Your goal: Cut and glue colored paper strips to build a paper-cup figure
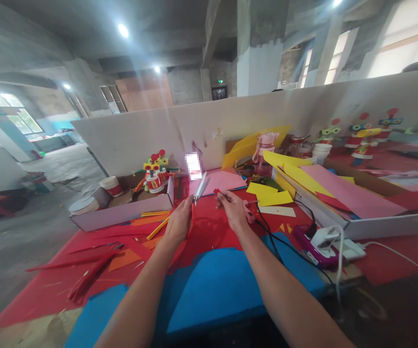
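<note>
My left hand [179,220] is closed around a pair of scissors [200,187], whose blades point up and away from me. A thin red strip [193,217] hangs beside that hand; whether the fingers also grip it I cannot tell. Pinched in the fingertips of my right hand [232,209] is a small piece of red paper [216,192], apart from the blades. A pink glue gun [249,212] lies just right of my right hand, partly hidden. Under both hands spreads a red sheet [212,232], with blue sheets [209,290] along the near edge.
A white box [129,212] at left holds paper-cup robot figures [155,181]. Red scraps [96,270] lie in front of it. Yellow paper [270,194] and a purple power strip [317,246] with cables are at right, near another box [375,227] of coloured sheets. A white partition [139,130] stands behind.
</note>
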`<state>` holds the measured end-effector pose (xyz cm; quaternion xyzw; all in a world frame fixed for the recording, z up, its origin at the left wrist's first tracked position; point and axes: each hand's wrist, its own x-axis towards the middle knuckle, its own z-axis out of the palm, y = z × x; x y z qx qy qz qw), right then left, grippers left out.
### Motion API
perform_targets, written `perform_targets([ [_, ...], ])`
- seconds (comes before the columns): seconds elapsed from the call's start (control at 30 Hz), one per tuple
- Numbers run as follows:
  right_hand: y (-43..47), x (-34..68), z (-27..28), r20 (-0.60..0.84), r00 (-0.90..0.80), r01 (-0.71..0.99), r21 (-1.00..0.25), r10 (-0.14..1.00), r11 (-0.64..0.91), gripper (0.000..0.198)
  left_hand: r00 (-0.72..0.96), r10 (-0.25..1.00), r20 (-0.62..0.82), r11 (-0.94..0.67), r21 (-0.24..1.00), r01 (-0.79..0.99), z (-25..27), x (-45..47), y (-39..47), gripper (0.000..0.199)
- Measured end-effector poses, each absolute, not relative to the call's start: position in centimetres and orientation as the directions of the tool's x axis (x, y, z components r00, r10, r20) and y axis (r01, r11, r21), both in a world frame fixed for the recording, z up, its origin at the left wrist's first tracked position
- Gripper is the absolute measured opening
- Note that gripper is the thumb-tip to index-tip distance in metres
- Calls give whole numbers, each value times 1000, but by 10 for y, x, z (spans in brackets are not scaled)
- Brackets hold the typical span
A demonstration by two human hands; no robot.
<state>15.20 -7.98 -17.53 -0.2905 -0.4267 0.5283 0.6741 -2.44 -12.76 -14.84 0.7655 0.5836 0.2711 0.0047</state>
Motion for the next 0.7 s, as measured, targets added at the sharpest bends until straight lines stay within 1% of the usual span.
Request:
perform_targets([
  [0.1, -78, 154, -175, 242, 122, -481, -834, 963, 270, 28, 231, 927, 296, -276, 120, 954, -141, -20, -133, 54],
  [0.17, -77, 155, -174, 229, 137, -490, -830, 964, 266, 29, 236, 946, 224, -250, 39, 967, -138, -19, -134, 55],
  [0.23, -78, 156, -173, 228, 141, -491, -829, 963, 268, 31, 242, 955, 169, -245, -7, 970, -137, -18, -135, 56],
  [0.33, -79, 157, -172, 235, 126, -473, -840, 964, 266, 31, 256, 959, 117, -255, -27, 967, -136, -16, -136, 52],
  [0.47, -79, 158, -173, 249, 87, -452, -853, 965, 261, 30, 266, 960, 92, -265, -28, 964, -135, -14, -137, 48],
  [0.7, -77, 159, -175, 271, 59, -441, -856, 961, 269, 31, 292, 951, 105, -291, -25, 957, -139, -15, -135, 50],
])
